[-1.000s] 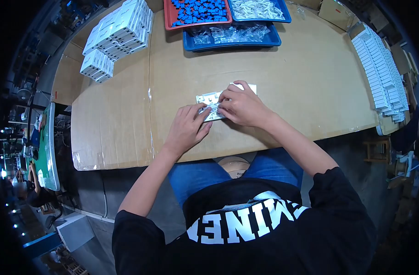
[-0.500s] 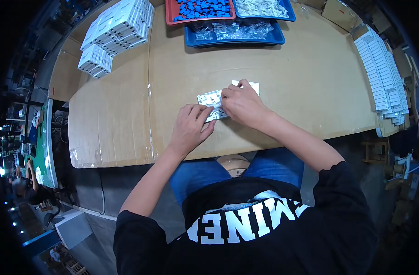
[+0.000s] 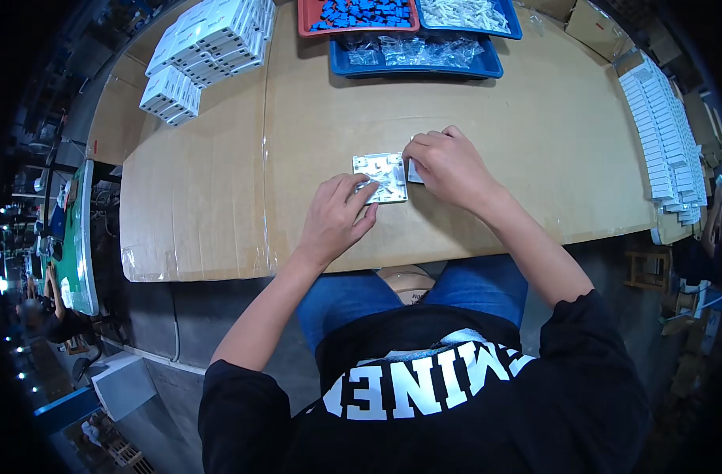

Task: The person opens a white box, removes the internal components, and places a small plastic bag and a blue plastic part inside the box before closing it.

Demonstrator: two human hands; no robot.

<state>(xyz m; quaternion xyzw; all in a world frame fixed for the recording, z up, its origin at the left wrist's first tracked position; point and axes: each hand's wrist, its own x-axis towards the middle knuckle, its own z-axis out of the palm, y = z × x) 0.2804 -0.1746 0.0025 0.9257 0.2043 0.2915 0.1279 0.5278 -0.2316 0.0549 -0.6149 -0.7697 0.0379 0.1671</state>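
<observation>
A square white plastic housing (image 3: pixel 391 192) with moulded details inside lies face up on the table in front of me. My left hand (image 3: pixel 335 215) rests its fingertips on the housing's left part, with the thumb apart below. Fine parts under those fingertips are too small to name. Just right of the housing, my right hand (image 3: pixel 449 167) has its fingers bent down and closed on a second white plastic piece (image 3: pixel 414 174). Most of that piece is hidden beneath the fingers.
A red tray (image 3: pixel 305 30) of small blue parts and a blue tray (image 3: pixel 515 31) of white parts stand at the back, above another blue tray (image 3: pixel 416 75) with clear bagged pieces. White housings are stacked at left (image 3: pixel 207 43) and right (image 3: pixel 661 134).
My right hand has shifted right, off the housing and onto the second white piece. The housing now sits straighter and shows more of its inside. My left hand stays at its left side.
</observation>
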